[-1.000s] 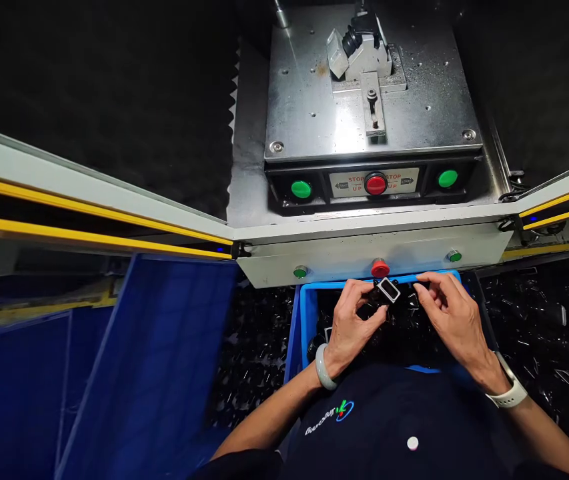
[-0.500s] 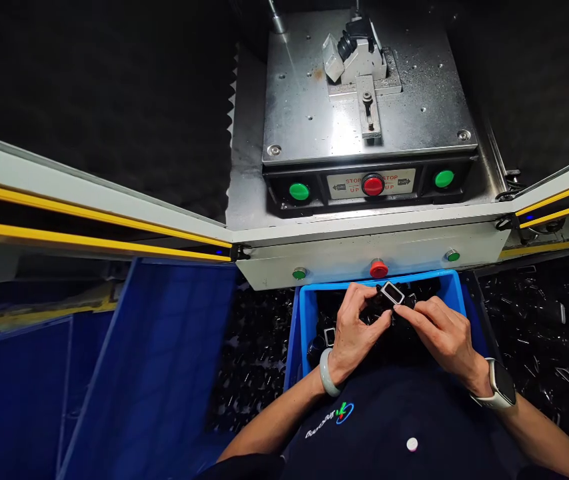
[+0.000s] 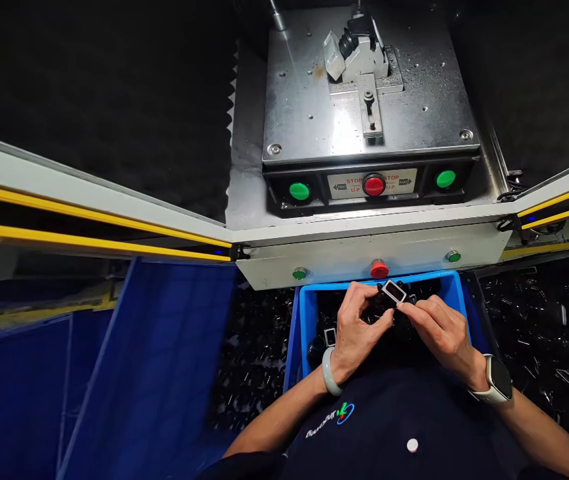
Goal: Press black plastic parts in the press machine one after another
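Note:
Over the blue bin, a small black plastic part with a pale rectangular rim (image 3: 394, 293) faces up between my hands. My left hand (image 3: 357, 330) grips it from the left, its thumb and forefinger closed round the black body, partly hidden. From the right, my right hand (image 3: 444, 327) pinches at the rim's lower corner with the fingertips, its other fingers curled in. Beneath both hands, similar black parts lie in the light-blue bin (image 3: 309, 303); one pale-rimmed piece (image 3: 330, 337) shows beside my left wrist.
Ahead is a metal machine plate (image 3: 309, 137) with a fixture (image 3: 364, 63) bearing a black part. Green buttons flank a red button (image 3: 374, 185) below it. A red knob (image 3: 379, 269) juts out just beyond the bin. Yellow-edged guards (image 3: 94, 223) stand at both sides.
The pale-rimmed part has shifted very slightly up and right in my fingers' hold. Both hands otherwise keep nearly the same pose, and the fixture is unchanged.

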Motion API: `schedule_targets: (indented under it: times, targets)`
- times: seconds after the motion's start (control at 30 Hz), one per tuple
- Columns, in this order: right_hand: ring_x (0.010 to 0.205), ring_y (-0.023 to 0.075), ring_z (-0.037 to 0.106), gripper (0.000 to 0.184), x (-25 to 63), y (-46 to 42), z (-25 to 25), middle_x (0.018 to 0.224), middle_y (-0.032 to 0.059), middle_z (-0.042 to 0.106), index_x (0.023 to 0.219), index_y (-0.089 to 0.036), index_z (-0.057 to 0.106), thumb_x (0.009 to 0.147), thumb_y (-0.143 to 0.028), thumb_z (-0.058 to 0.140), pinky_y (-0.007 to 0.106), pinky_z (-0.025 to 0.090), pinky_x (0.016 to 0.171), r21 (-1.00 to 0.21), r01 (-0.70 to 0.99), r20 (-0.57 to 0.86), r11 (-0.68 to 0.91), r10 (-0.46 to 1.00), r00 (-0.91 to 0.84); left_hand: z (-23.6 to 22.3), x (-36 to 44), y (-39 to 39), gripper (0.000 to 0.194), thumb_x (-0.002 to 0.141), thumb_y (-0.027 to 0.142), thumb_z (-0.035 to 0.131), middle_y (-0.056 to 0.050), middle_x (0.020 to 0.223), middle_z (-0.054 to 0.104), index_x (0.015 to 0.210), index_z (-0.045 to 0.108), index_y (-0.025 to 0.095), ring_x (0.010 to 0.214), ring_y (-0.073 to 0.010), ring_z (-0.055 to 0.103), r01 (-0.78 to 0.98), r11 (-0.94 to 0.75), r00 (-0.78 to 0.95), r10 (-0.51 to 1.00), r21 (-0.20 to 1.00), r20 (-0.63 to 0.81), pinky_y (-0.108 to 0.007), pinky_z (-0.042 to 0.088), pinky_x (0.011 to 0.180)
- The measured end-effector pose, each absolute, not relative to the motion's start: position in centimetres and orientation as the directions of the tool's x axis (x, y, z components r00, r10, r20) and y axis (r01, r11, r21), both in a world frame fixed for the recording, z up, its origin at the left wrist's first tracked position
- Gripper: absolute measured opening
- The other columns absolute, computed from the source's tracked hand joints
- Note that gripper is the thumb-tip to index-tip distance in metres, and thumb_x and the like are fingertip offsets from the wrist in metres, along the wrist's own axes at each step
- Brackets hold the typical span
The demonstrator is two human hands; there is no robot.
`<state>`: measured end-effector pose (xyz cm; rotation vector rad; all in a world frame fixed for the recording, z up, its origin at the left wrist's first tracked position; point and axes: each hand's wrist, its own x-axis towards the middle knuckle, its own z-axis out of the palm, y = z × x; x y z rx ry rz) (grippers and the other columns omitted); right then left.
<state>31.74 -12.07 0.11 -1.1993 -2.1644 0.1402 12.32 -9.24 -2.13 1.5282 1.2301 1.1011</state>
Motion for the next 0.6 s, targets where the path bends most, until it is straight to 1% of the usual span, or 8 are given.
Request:
schedule_targets:
  times: [0.2, 0.3, 0.4, 0.6]
  targets:
    - [0.076, 0.0149, 0.05, 0.036, 32.08, -11.52, -0.32, 0.092, 0.0071, 0.066, 0.13, -0.012, 0.062, 0.095, -0.001, 0.064, 0.028, 0.044, 0.065, -0.378, 0.701, 0.499, 0.605, 0.77, -0.396, -1.97, 12.45, -9.01, 0.027, 0.083, 0.012, 0.075, -0.003, 0.102, 0.059, 0.105, 0.063, 0.022, 0.093, -0.0167, 0.063, 0.204, -0.129, 0.099, 0.989, 0.97, 0.111, -0.028, 0.057, 0.079]
    - [0.075, 0.014, 0.052, 0.035, 32.12, -11.37, -0.43, 0.091, 0.0061, 0.066, 0.129, -0.015, 0.063, 0.097, -0.002, 0.061, 0.027, 0.044, 0.065, -0.371, 0.703, 0.509, 0.607, 0.766, -0.393, -1.93, 12.5, -8.88, 0.026, 0.084, 0.012, 0.075, -0.003, 0.101, 0.059, 0.104, 0.063, 0.022, 0.092, -0.0163, 0.063, 0.194, -0.124, 0.098, 0.989, 0.973, 0.107, -0.027, 0.058, 0.078]
    - [0.074, 0.0137, 0.055, 0.038, 32.17, -11.26, -0.51, 0.092, 0.0056, 0.066, 0.132, -0.018, 0.063, 0.098, -0.003, 0.059, 0.027, 0.046, 0.065, -0.378, 0.702, 0.517, 0.604, 0.767, -0.38, -1.96, 12.6, -8.77, 0.025, 0.084, 0.013, 0.075, -0.003, 0.101, 0.059, 0.104, 0.063, 0.021, 0.092, -0.016, 0.063, 0.194, -0.117, 0.096, 0.99, 0.974, 0.1, -0.027, 0.058, 0.078]
    - [0.073, 0.0136, 0.058, 0.042, 32.28, -11.19, -0.71, 0.092, 0.0048, 0.067, 0.137, -0.02, 0.062, 0.098, -0.004, 0.059, 0.028, 0.048, 0.065, -0.38, 0.714, 0.512, 0.588, 0.777, -0.367, -2.1, 12.75, -8.66, 0.023, 0.084, 0.014, 0.076, -0.003, 0.1, 0.059, 0.102, 0.064, 0.021, 0.091, -0.0163, 0.064, 0.2, -0.101, 0.087, 0.993, 0.975, 0.085, -0.027, 0.059, 0.077]
